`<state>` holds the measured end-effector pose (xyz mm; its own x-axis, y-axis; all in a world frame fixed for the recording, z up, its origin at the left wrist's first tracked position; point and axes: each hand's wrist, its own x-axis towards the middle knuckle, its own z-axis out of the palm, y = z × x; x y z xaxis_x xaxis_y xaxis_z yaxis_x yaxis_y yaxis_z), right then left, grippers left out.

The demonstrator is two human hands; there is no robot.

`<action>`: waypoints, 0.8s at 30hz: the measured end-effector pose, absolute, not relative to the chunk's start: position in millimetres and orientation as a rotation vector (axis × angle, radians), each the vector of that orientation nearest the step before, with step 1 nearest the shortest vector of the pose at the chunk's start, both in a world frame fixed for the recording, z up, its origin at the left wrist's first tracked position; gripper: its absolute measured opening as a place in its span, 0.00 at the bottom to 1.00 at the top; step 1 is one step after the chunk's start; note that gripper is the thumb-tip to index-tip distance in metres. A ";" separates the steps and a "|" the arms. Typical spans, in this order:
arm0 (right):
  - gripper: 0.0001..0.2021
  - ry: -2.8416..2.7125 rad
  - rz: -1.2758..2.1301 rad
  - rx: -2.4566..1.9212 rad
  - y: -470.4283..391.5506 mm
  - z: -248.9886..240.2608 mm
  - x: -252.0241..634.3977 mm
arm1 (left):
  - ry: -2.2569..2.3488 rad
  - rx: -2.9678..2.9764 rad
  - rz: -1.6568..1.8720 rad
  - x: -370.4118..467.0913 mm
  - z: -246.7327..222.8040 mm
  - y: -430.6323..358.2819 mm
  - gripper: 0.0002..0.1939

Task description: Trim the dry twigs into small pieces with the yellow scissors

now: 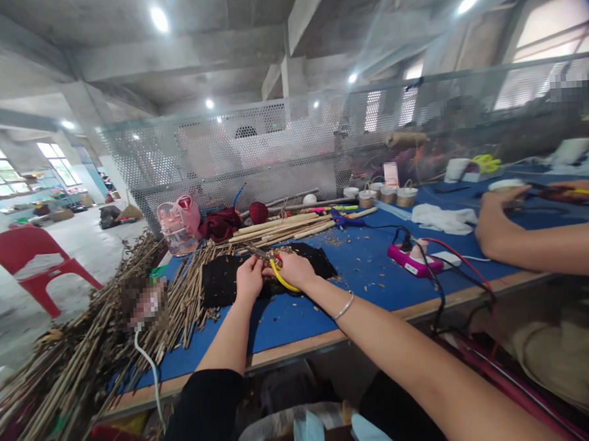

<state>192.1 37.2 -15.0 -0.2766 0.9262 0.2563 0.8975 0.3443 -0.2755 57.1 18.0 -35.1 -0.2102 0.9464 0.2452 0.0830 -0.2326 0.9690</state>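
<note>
- The shears with yellow handles sit in the right hand, whose fingers are wrapped through the grips, over a black cloth on the blue table.
- The left hand is closed just beside it; what it pinches is too small to tell.
- Left of both hands lies a big heap of dry sticks.
- Beyond the hands lie pale peeled rods and a pink bottle.
- To the right sit a pink power strip with cables, and a co-worker's arm.
</note>
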 end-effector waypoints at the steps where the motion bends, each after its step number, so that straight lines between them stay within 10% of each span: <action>1: 0.31 -2.248 0.111 -1.610 36.9 -14.3 192.2 | 1.291 1.318 1.529 57.1 -35.1 18.1 0.12; 24: 0.32 -2.299 0.039 -1.476 35.9 -14.6 193.9 | 1.260 1.253 1.535 57.0 -32.2 19.1 0.09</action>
<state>193.9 35.9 -14.6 -0.3580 0.8771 0.3202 0.8658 0.4403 -0.2380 57.0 19.1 -32.2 -0.2170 0.9532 0.2107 0.0214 -0.2111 0.9772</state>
